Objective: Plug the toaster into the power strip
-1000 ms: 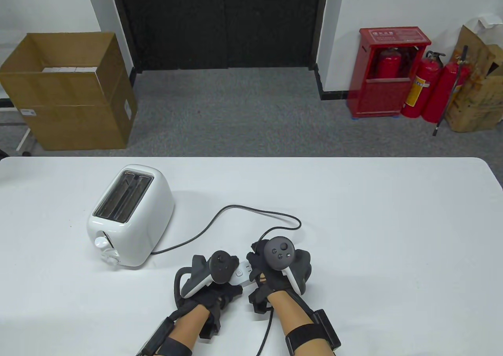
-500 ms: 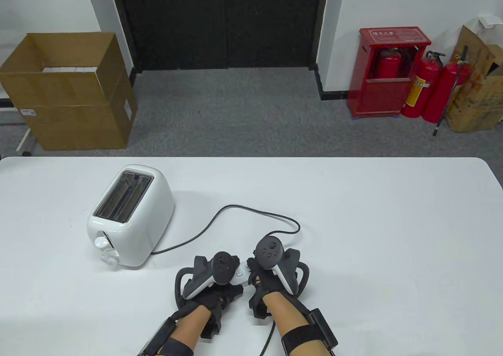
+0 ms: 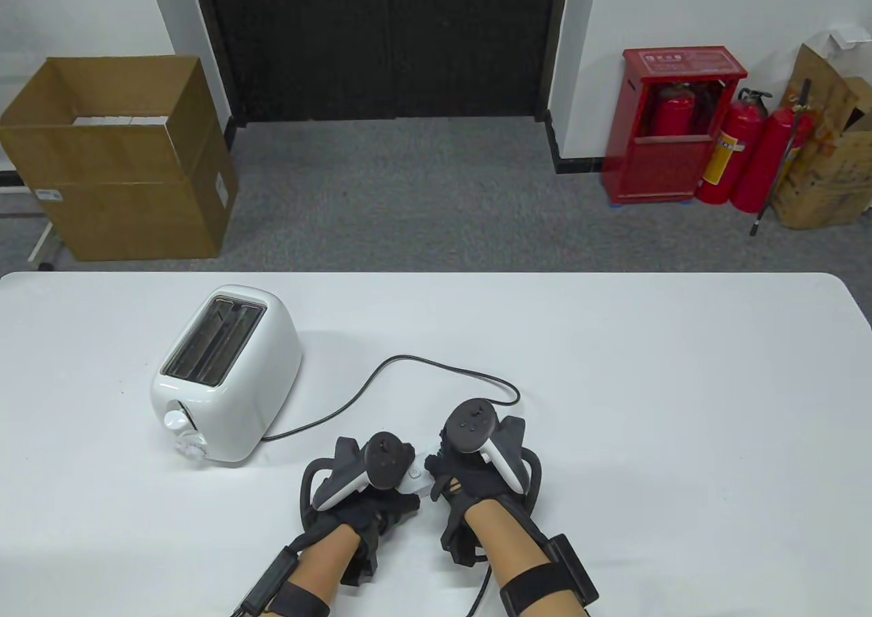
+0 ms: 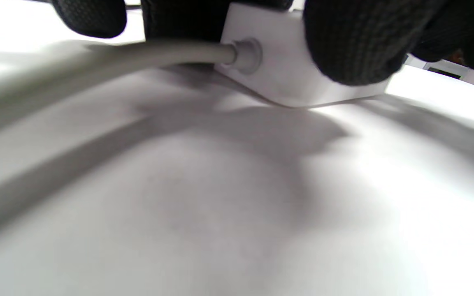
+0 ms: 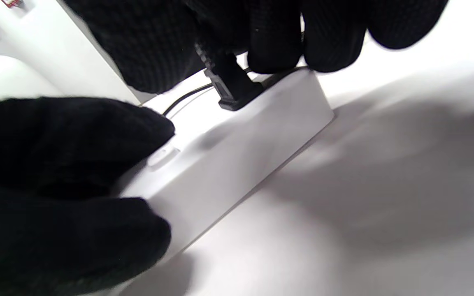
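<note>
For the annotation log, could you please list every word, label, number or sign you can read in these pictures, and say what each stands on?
No text can be read for certain.
Red fire cabinet: a line of white characters along its top, too small to read.
Fire extinguisher: a yellow label, print too blurred.
Cardboard box: two white stickers, print too small.
Power strip: only a small button symbol, no words.
Toaster: marks around its dial, unreadable.

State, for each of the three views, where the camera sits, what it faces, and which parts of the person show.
Table view: high, facing the table; toaster, both gloved forearms.
Left wrist view: low, facing the power strip end; left hand.
Right wrist view: low; right hand on the plug.
All three share the power strip.
</note>
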